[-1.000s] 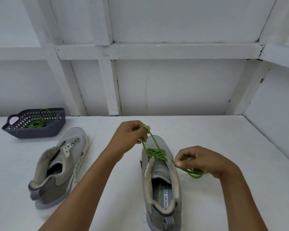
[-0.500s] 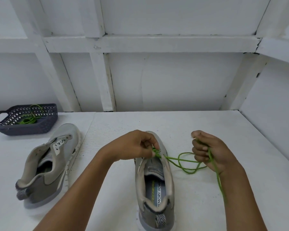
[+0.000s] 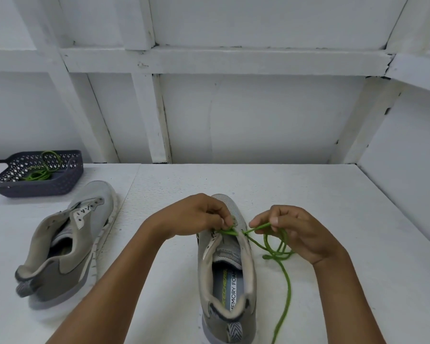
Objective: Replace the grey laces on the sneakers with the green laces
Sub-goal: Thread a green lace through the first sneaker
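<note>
Head view is showing the left hand (image 3: 196, 219) pinching the lace (image 3: 276, 256) down at the upper eyelets of the shoe (image 3: 226, 264), which is standing toe-away in the middle of the table (image 3: 333, 207). The right hand (image 3: 298, 232) is gripping a taut strand between thumb and forefinger just beside the shoe's right edge, with slack loops hanging under its palm and a long tail trailing toward the near edge. Judging by this, threading is under way on this shoe. To do it well, the left hand should be holding the crossing flat so nothing is loosening while the right is drawing the slack through evenly, shaking the loops free first so they are not knotting. The other shoe (image 3: 70, 239) is lying to the left with no lace showing, and a spare lace (image 3: 39, 173) is sitting in the basket (image 3: 35, 188) behind it.
</note>
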Demonstrator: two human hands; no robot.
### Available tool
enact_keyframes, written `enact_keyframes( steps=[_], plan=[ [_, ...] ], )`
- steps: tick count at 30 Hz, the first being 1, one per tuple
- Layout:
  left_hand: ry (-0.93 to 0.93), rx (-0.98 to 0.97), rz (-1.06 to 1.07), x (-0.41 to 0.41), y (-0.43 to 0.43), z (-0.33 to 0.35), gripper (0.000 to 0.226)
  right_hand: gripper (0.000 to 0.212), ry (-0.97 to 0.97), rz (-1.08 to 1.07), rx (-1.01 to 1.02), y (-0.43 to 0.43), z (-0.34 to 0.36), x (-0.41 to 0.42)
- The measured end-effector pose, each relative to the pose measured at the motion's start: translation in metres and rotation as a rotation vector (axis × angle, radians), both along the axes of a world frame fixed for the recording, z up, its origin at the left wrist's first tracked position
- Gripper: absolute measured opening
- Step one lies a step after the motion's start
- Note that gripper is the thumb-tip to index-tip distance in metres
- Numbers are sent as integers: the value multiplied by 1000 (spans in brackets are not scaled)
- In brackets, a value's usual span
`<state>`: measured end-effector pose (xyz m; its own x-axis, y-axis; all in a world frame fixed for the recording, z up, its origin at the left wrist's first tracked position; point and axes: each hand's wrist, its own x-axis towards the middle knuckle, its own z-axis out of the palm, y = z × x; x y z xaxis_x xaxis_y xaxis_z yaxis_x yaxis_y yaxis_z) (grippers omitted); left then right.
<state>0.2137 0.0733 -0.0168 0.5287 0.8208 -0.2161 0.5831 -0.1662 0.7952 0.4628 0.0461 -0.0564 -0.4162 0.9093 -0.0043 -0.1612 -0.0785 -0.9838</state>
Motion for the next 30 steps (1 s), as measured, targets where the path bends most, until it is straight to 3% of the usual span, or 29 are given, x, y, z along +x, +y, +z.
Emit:
enact_keyframes(
  steps=[3, 7, 10, 15, 22, 30],
  plan=[
    [49, 47, -25, 0, 0, -2, 13, 10, 1, -1, 1, -1, -5, -2],
    [82, 75, -45, 3, 3, -3, 11, 29, -161, 5, -10, -1, -2, -5],
    [81, 84, -20, 3, 5, -3, 14, 30, -335, -2, -42, 0, 1, -10],
    [53, 115, 27, 4, 7, -2, 18, 19, -677, 65, 74, 5, -2, -19],
    [17, 130, 84, 3, 9, -6, 17, 40, -627, 194, -15, 4, 3, -24],
    [48, 199, -23, 27, 4, 0, 15, 40, -511, -159, 158, 5, 34, -13]
  ],
)
